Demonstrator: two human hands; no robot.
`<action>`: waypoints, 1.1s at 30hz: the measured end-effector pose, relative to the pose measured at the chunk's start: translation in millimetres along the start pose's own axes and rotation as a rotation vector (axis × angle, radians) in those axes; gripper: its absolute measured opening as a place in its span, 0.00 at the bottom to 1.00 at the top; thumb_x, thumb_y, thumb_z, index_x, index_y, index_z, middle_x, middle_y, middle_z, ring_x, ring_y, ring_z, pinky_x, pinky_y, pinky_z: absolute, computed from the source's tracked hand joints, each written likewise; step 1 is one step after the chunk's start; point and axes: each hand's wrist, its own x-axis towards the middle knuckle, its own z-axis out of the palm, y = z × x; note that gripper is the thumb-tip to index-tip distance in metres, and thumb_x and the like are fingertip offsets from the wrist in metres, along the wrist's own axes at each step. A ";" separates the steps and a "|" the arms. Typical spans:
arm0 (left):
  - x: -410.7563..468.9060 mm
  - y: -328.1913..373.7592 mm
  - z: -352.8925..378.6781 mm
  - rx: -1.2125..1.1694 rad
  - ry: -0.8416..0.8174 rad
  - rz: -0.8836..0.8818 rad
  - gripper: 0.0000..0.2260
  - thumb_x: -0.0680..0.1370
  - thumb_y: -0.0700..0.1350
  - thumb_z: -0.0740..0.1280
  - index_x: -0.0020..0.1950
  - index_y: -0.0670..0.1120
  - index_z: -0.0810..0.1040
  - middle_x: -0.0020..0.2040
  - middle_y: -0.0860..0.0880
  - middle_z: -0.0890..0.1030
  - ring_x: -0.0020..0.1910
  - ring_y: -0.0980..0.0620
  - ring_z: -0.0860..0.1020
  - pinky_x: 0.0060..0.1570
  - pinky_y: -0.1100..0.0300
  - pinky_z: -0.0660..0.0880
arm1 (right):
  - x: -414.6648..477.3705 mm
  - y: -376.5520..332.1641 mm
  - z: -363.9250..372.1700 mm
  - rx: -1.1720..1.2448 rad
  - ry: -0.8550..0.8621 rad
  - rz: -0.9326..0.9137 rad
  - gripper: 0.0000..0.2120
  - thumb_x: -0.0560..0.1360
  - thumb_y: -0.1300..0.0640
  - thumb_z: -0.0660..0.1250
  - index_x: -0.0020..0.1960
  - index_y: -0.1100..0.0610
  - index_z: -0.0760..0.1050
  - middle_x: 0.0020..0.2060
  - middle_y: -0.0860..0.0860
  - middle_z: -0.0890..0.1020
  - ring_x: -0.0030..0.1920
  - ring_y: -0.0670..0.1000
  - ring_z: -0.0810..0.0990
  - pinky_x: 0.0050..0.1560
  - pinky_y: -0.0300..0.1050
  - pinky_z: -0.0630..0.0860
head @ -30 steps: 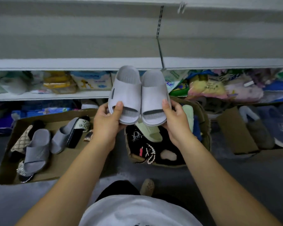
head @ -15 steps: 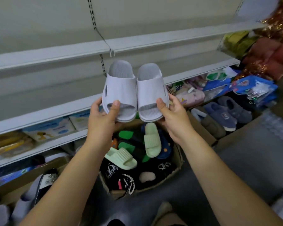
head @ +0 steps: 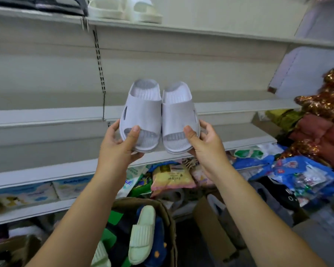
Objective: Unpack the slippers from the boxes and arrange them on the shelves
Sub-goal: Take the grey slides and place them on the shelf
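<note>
I hold a pair of pale grey slide slippers side by side, toes toward me, in front of the white shelves. My left hand (head: 120, 143) grips the left slipper (head: 143, 110) at its toe, thumb on the strap. My right hand (head: 204, 143) grips the right slipper (head: 178, 114) the same way. A bare white shelf (head: 46, 116) runs behind the pair at about their height. Below, a cardboard box (head: 168, 214) holds several slippers, among them a pale green slide (head: 143, 232).
On the top shelf stand cream slides (head: 123, 8) and dark footwear (head: 46, 2). A lower shelf (head: 37, 211) carries packaged goods. Stacked fabric bundles (head: 324, 116) and blue packets (head: 297, 174) crowd the right side. A second box with grey slippers (head: 220, 212) sits low right.
Both hands have lifted the grey pair from over the box up to the level of the bare shelves. My view has tilted up, so the top shelf now shows.
</note>
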 end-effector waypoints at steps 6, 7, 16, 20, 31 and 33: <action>20.9 27.7 61.8 0.026 0.052 0.141 0.24 0.78 0.49 0.72 0.72 0.57 0.70 0.53 0.52 0.84 0.46 0.56 0.86 0.36 0.63 0.79 | 50.0 -44.5 -25.7 -0.040 -0.028 -0.146 0.18 0.76 0.49 0.72 0.65 0.45 0.72 0.58 0.48 0.84 0.57 0.48 0.84 0.56 0.51 0.82; 25.3 32.7 67.6 0.037 0.053 0.160 0.25 0.78 0.49 0.73 0.73 0.56 0.70 0.52 0.52 0.85 0.46 0.56 0.86 0.35 0.64 0.79 | 57.3 -50.5 -28.2 -0.058 -0.025 -0.173 0.17 0.75 0.47 0.72 0.63 0.43 0.73 0.58 0.48 0.84 0.57 0.49 0.84 0.59 0.53 0.82; 72.8 84.7 100.2 0.102 -0.099 0.257 0.25 0.76 0.53 0.74 0.72 0.57 0.71 0.50 0.49 0.85 0.40 0.57 0.84 0.36 0.62 0.78 | 89.7 -101.8 -28.4 -0.050 0.048 -0.307 0.10 0.78 0.48 0.70 0.59 0.42 0.76 0.53 0.44 0.85 0.53 0.47 0.86 0.54 0.50 0.83; 100.0 110.9 114.5 0.113 -0.172 0.297 0.22 0.77 0.51 0.73 0.70 0.54 0.73 0.51 0.49 0.84 0.40 0.59 0.84 0.36 0.63 0.78 | 110.4 -122.2 -20.2 0.103 0.076 -0.247 0.09 0.80 0.53 0.69 0.59 0.50 0.76 0.56 0.53 0.85 0.53 0.52 0.86 0.47 0.45 0.83; 151.8 133.4 177.9 0.151 -0.333 0.185 0.19 0.76 0.45 0.75 0.66 0.47 0.77 0.58 0.43 0.85 0.52 0.49 0.86 0.51 0.56 0.82 | 206.1 -157.1 -43.3 0.163 0.081 -0.222 0.13 0.79 0.53 0.71 0.58 0.57 0.73 0.56 0.58 0.82 0.53 0.54 0.85 0.41 0.45 0.83; 160.6 131.3 195.0 0.157 -0.294 0.186 0.20 0.75 0.44 0.75 0.65 0.47 0.76 0.58 0.44 0.85 0.53 0.49 0.86 0.51 0.56 0.81 | 226.7 -165.3 -53.4 0.152 0.037 -0.208 0.17 0.78 0.53 0.72 0.62 0.61 0.72 0.57 0.59 0.82 0.53 0.55 0.85 0.42 0.46 0.83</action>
